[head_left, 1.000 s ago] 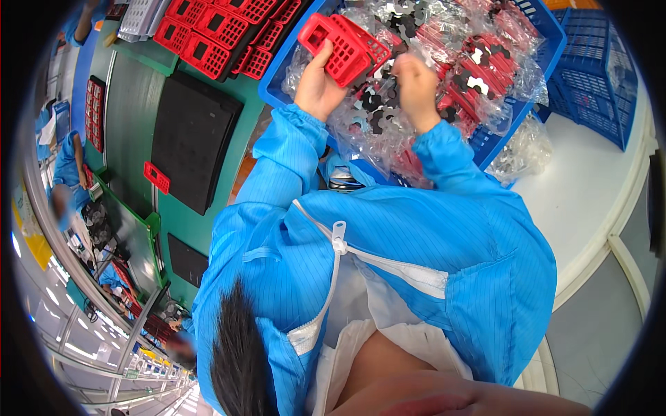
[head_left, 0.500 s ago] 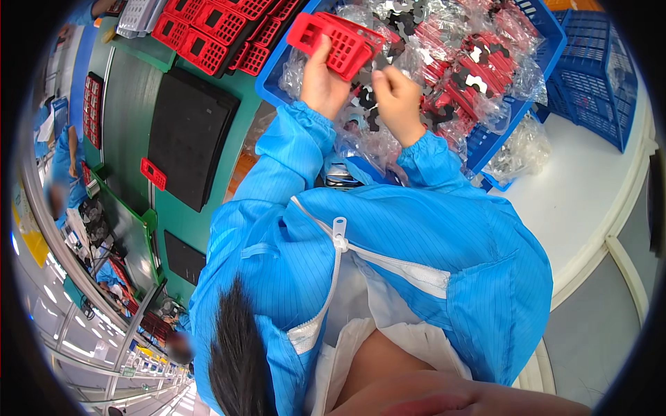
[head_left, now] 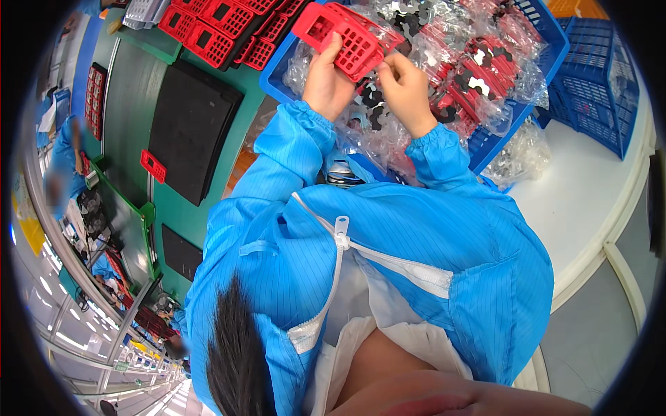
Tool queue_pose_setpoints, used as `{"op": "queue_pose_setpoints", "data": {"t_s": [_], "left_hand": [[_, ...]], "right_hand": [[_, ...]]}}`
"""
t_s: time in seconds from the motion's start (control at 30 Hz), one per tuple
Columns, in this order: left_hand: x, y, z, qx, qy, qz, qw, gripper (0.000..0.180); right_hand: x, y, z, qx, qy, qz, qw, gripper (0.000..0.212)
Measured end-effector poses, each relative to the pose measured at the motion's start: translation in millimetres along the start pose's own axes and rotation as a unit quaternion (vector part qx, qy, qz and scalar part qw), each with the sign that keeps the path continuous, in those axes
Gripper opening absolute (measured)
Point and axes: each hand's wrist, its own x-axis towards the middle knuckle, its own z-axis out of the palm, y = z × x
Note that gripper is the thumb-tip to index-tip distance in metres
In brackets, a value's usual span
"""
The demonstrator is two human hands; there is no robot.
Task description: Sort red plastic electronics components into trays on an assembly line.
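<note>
My left hand [head_left: 326, 80] grips a red plastic grid tray [head_left: 341, 33] by its near edge and holds it tilted above a blue crate [head_left: 548, 41]. My right hand [head_left: 406, 87] pinches the tray's lower right corner, its fingers closed on the rim. Below both hands the crate is heaped with clear plastic bags [head_left: 479, 76] of small red, black and white parts. My blue sleeves and jacket fill the middle of the view.
Several red grid trays [head_left: 222, 31] lie stacked at top left on a green bench, beside a black mat [head_left: 191, 128] and a small red piece [head_left: 154, 166]. An empty blue crate [head_left: 596, 90] stands at right on a white table. Other people work far left.
Both hands have come closer together on the red tray, and the tray has lifted and shifted slightly toward the top of the view. My right hand moved from the bags onto the tray.
</note>
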Motion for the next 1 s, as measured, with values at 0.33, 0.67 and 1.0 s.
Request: {"op": "queue_pose_setpoints", "data": {"t_s": [0.33, 0.67, 1.0], "left_hand": [[-35, 55, -35, 0.044, -0.055, -0.09, 0.993, 0.042], [-124, 112, -66, 0.472, 0.121, 0.222, 0.845, 0.052], [-224, 186, -110, 0.565, 0.218, 0.375, 0.702, 0.112]], "right_hand": [[9, 20, 13, 0.415, -0.147, 0.149, 0.885, 0.043], [-31, -70, 136, 0.574, -0.317, 0.197, 0.728, 0.045], [-57, -127, 245, 0.56, -0.486, 0.274, 0.613, 0.059]]}}
